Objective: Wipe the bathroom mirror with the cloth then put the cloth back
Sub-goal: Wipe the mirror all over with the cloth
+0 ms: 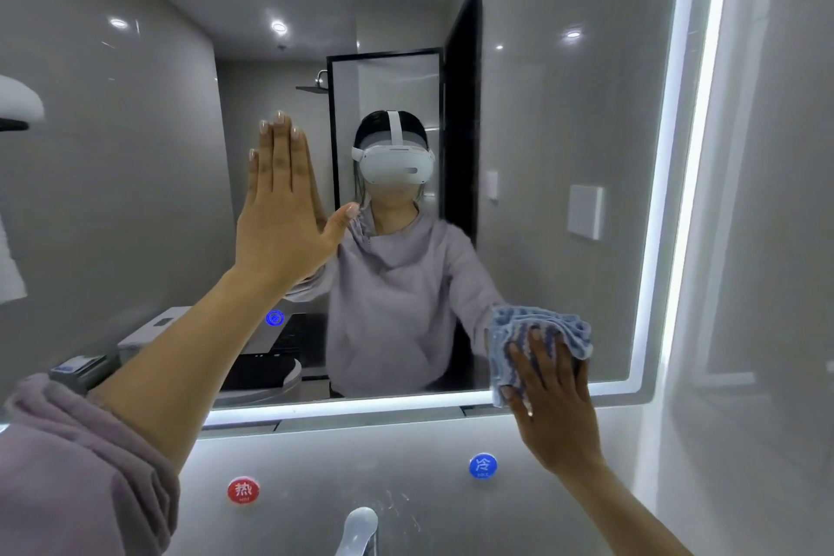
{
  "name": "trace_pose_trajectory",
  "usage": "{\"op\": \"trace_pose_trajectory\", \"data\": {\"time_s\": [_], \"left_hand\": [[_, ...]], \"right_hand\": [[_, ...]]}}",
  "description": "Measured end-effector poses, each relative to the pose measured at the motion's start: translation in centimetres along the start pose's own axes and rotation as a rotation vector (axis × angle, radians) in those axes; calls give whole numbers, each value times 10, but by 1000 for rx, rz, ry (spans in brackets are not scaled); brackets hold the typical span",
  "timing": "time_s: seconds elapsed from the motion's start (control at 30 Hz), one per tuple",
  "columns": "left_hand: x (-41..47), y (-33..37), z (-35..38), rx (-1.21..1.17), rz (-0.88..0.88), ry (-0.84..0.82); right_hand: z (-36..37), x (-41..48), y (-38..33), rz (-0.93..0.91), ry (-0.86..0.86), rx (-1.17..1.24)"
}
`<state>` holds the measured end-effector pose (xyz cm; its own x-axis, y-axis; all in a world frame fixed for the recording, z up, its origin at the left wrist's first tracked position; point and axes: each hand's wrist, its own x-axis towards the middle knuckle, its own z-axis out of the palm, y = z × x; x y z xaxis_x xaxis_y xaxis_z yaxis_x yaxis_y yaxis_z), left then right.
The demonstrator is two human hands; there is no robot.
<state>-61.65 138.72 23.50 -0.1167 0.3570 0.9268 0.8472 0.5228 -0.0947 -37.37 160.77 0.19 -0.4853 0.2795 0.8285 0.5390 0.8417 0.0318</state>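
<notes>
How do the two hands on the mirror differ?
The left hand is bare, fingers straight and together, flat on the mirror; the right hand presses a blue cloth to it. The left hand is high, near the middle; the right hand low, at the bottom right corner. Both reach the mirror.

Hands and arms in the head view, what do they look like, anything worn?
No gloves, rings or watch show. The left hand has longish nails with pale polish; a soft lilac sleeve is bunched up near its elbow. The right hand and forearm are uncovered, with no sleeve in view.
</notes>
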Motion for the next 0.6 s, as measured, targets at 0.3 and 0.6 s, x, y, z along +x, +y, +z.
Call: {"op": "trace_pose_trajectory", "data": {"time_s": [0.3, 0.6], "left_hand": [[1, 0, 1, 15, -4, -5], [0, 0, 0, 21, -8, -28]], "right_hand": [[-20, -26, 71, 328, -95, -1], [-25, -14, 66, 348, -103, -79]]}}
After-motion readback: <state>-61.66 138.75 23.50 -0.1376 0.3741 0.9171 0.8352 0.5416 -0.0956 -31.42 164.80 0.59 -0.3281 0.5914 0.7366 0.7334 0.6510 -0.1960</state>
